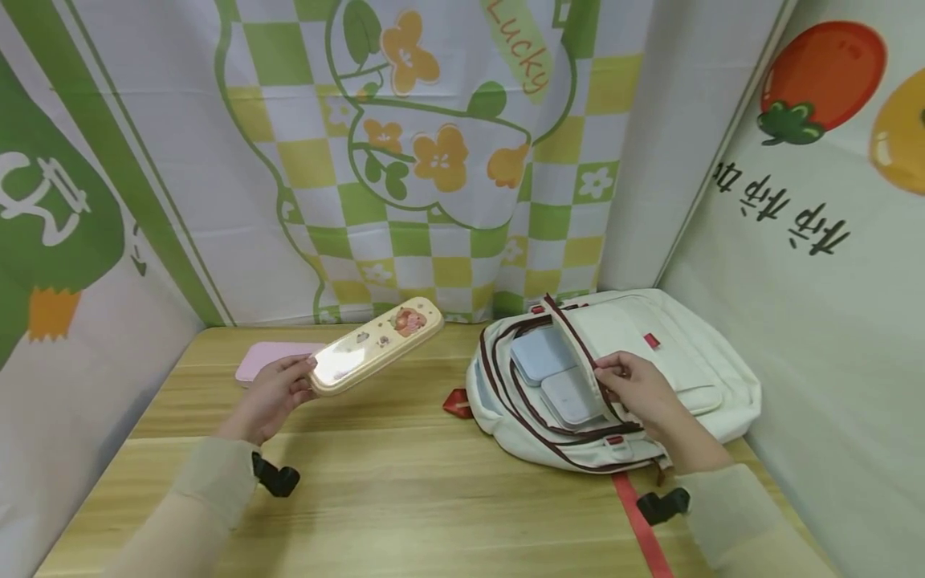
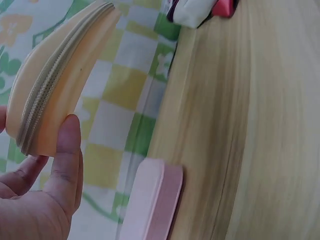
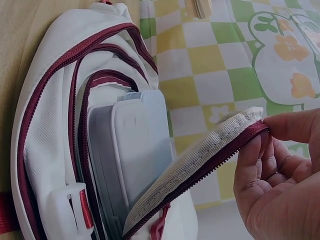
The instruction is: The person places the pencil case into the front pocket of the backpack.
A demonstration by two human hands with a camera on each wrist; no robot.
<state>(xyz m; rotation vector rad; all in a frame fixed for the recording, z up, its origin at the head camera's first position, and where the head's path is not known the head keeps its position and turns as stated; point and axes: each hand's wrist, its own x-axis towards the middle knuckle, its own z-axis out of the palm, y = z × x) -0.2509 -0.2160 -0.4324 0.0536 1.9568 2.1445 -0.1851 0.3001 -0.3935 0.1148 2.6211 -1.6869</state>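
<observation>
My left hand (image 1: pixel 277 393) grips one end of a cream zippered pencil case (image 1: pixel 379 343) with small cartoon pictures, raised above the table and tilted. In the left wrist view the zipper runs along the side of the pencil case (image 2: pixel 55 75), with the thumb and fingers (image 2: pixel 67 155) on its near end. My right hand (image 1: pixel 643 389) pinches the edge of the front flap of a white backpack (image 1: pixel 679 321) and holds it away. Inside that open pocket sit a pale blue case (image 1: pixel 542 353) and a pale grey case (image 1: pixel 572 396), seen side by side in the right wrist view.
A pink case (image 1: pixel 267 359) lies on the wooden table (image 1: pixel 405 498) behind my left hand. The backpack lies at the right, its red strap (image 1: pixel 643 526) running toward the front edge. A checkered curtain (image 1: pixel 433 241) hangs along the back.
</observation>
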